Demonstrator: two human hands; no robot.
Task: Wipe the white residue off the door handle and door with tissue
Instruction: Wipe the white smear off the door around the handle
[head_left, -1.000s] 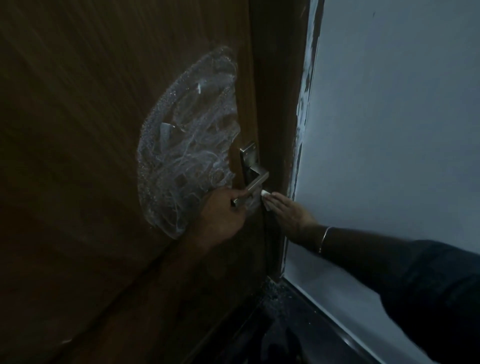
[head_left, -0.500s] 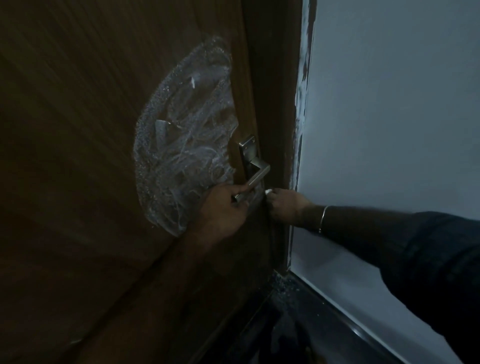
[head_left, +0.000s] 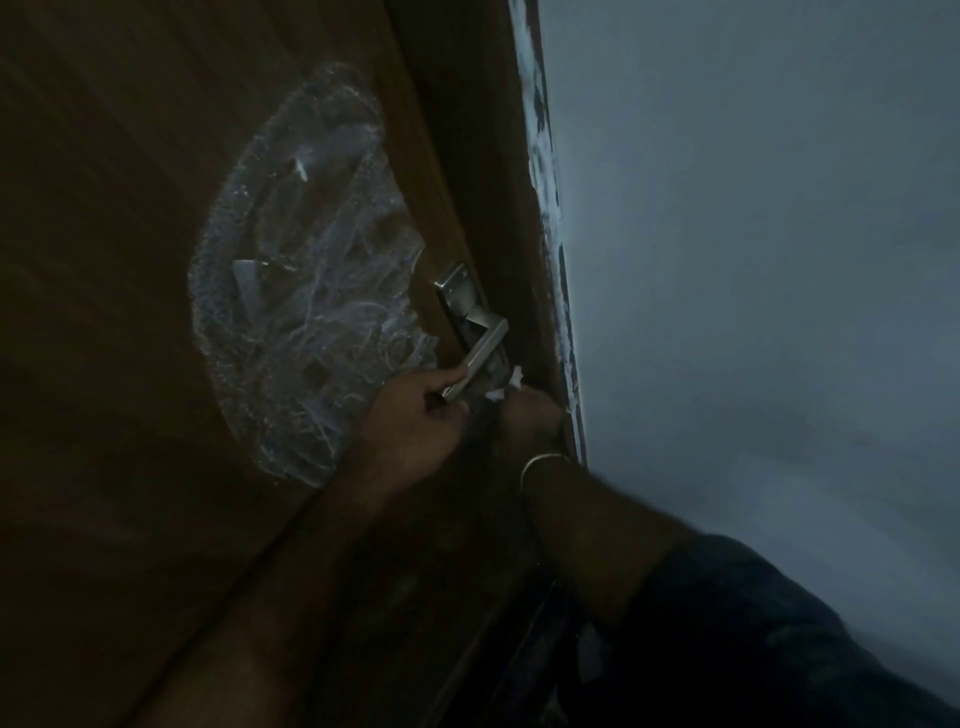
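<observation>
A brown wooden door carries a large oval smear of white residue left of its metal lever handle. My left hand is closed around the free end of the handle. My right hand sits just right of it, under the handle near the door's edge, and pinches a small wad of white tissue against the door. Most of the tissue is hidden by my fingers.
The dark door frame runs beside the handle, with a strip of chipped white paint along its edge. A pale grey wall fills the right side. A metal bangle circles my right wrist. The scene is dim.
My right hand has moved left, from the frame edge in under the handle, close to my left hand. The left hand has stayed on the handle. The view has shifted slightly.
</observation>
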